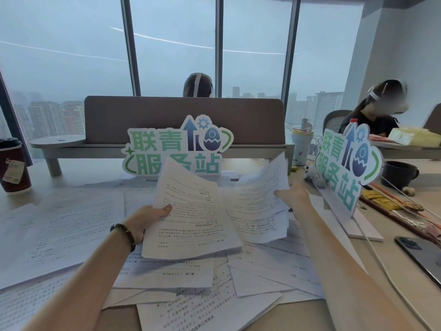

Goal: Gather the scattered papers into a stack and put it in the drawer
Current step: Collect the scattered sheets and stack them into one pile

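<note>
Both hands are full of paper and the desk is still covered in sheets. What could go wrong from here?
1. The left hand pinches a thick stack by one edge only; its far end curls, so sheets may slide out.
2. The right hand holds a looser, uneven bundle, which may spill when merged.
3. Sweeping up the loose sheets near the coffee cup or standing sign could knock either over.
</note>
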The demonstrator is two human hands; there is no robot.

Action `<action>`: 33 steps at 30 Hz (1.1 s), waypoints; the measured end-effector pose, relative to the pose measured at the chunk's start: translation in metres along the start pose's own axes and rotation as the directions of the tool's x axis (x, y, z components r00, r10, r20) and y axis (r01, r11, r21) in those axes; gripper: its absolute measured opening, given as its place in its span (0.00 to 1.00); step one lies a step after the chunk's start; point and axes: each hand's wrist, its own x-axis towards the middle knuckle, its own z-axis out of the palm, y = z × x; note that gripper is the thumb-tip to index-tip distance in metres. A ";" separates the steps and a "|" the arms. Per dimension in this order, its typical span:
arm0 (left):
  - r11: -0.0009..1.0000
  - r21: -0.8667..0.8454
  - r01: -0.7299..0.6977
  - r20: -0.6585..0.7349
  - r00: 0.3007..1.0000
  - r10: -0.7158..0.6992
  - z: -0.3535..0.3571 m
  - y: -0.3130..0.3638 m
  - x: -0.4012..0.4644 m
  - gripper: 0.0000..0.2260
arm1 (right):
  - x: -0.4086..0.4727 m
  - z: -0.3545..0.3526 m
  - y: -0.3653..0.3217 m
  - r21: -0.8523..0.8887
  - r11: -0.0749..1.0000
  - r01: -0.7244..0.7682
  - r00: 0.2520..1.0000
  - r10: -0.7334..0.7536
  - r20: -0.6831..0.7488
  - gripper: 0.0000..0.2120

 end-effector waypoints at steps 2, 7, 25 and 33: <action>1.000 -0.014 0.002 0.004 1.000 -0.002 0.000 0.000 0.000 0.13 | -0.001 0.000 -0.001 -0.030 0.999 -0.016 0.997 0.018 0.072 0.17; 1.000 0.014 0.002 -0.011 1.000 -0.002 0.003 0.000 0.000 0.13 | -0.001 0.001 -0.013 0.333 0.943 -0.010 0.992 -0.032 0.121 0.15; 0.986 0.163 -0.018 -0.084 0.996 0.032 -0.005 0.005 -0.003 0.16 | -0.051 -0.054 -0.048 0.790 0.590 0.165 0.910 -0.400 0.109 0.06; 0.996 0.060 -0.071 -0.047 0.996 0.074 -0.016 0.011 -0.008 0.14 | -0.037 -0.045 -0.048 0.718 0.690 0.087 0.904 -0.357 0.233 0.20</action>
